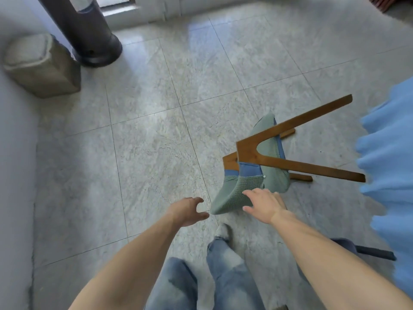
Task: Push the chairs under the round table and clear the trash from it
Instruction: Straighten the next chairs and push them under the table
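Now your hands close in on a toppled chair (252, 175) lying on the tiled floor (156, 130).
Its wooden legs point away to your right; your right hand (263, 204) rests open-fingered on the backrest, nearer than your left hand (190, 211), whose grip is half-curled and empty.

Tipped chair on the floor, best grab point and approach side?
The chair lies on its side, wooden legs pointing right toward the blue cloth, green backrest nearest the person. Probably grip the backrest's top edge from the near side: right hand already touches it, left hand hovers open beside it. The legs are splayed and farther off, so they give poorer leverage for righting it.
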A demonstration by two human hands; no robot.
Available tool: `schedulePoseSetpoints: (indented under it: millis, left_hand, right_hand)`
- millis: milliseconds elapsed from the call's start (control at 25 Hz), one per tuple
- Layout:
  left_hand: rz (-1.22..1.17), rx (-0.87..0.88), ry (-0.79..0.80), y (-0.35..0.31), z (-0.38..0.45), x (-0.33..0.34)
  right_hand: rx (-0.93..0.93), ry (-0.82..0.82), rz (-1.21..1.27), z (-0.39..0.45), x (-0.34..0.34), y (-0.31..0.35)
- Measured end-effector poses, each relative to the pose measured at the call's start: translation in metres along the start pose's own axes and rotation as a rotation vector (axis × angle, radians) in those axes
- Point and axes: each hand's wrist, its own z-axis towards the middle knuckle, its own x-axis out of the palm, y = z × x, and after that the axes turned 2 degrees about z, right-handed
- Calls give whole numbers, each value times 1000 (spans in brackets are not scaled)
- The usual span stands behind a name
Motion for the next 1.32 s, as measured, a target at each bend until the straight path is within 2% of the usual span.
schedulePoseSetpoints:
  millis: [200, 360, 480, 640, 800, 1000, 1320]
  left_hand:
    - [-48, -17, 93, 28, 96, 39]
    - [-39, 27, 187, 49, 191, 95]
    - [-35, 41, 206, 53, 252, 135]
    - [-169, 79, 242, 38, 307, 190]
    - [-249, 112, 219, 27, 333, 226]
    - [-191, 212, 92, 23, 333, 238]
    - [-66, 241, 18, 20, 321, 205]
  right_hand:
    - [-68, 19, -123, 99, 47, 3]
    - [-192, 103, -382, 183, 115, 12]
    - [-177, 171, -531, 230, 153, 9]
    - [-199, 203, -679, 264, 183, -4]
    - [-173, 210, -694, 280, 195, -1]
    - [-165, 191, -638, 279, 192, 1]
    - [-215, 134, -617, 276, 171, -5]
